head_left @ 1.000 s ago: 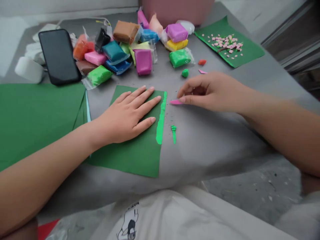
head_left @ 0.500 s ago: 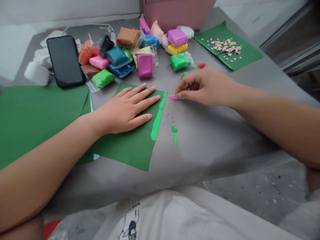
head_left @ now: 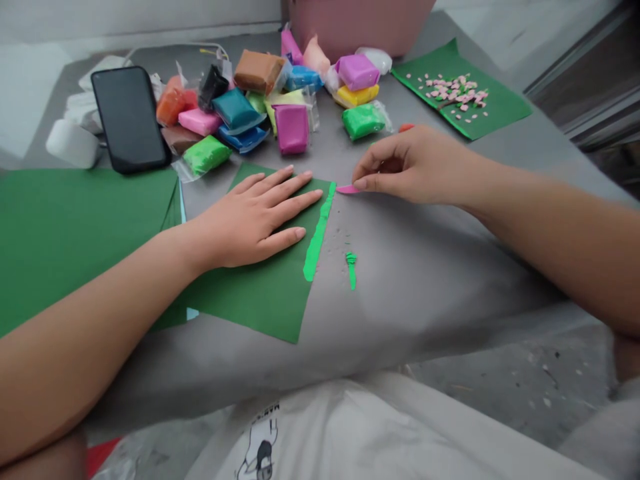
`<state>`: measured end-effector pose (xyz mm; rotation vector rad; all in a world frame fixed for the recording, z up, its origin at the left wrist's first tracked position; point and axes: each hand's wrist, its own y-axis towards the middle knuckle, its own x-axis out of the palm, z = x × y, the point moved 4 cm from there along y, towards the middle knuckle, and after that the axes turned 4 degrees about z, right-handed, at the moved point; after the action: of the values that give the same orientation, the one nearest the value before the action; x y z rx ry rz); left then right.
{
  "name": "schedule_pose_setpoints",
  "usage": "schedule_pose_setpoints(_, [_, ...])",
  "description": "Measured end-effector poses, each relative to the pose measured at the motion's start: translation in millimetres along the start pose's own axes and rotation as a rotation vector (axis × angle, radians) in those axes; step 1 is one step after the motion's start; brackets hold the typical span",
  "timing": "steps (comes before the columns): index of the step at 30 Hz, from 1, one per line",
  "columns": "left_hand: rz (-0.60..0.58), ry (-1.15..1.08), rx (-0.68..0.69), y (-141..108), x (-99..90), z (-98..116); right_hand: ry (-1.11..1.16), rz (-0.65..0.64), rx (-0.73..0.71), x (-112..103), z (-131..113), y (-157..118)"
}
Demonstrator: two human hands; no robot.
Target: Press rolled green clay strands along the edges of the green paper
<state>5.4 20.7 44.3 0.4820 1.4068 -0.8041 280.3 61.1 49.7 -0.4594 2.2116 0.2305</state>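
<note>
My left hand (head_left: 260, 220) lies flat with fingers spread on a dark green sheet (head_left: 255, 303). Along the sheet's right edge runs a flattened strip of bright green clay (head_left: 319, 237). My right hand (head_left: 407, 167) pinches a small pink clay-modelling knife (head_left: 347, 189), whose pointed tip is by the strip's upper end. Only the blade shows; the fingers hide the rest. Right of the strip, a little green clay scrap (head_left: 351, 267) rests on the grey tabletop among small crumbs. An orange-red clay bit (head_left: 407, 127) is partly behind my right hand.
Several wrapped clay packs (head_left: 293, 130) lie in a heap at the back, beside a black phone (head_left: 131, 120). A pink bin (head_left: 360, 23) stands behind them. At the back right is a green sheet with a pink blossom tree (head_left: 457, 93). More green sheets (head_left: 85, 233) lie left.
My right hand has shifted very slightly up with the pink knife, its tip staying near the strip's top. My left hand stays flat on the sheet. The view has tilted a little.
</note>
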Motion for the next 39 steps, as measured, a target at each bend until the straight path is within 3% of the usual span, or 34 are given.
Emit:
schedule_pose_setpoints(6, [-0.006, -0.013, -0.002, 0, 0.8, -1, 0.018, -0.022, -0.028, 1, 0, 0])
schedule_pose_setpoints(31, [-0.076, 0.036, -0.049, 0, -0.7, -3, 0.075, 0.018, 0.11, 2, -11, -4])
schedule_pose_setpoints(39, [-0.045, -0.009, -0.022, -1, 1.6, -6, 0.099, -0.152, -0.021, 1, -20, -27])
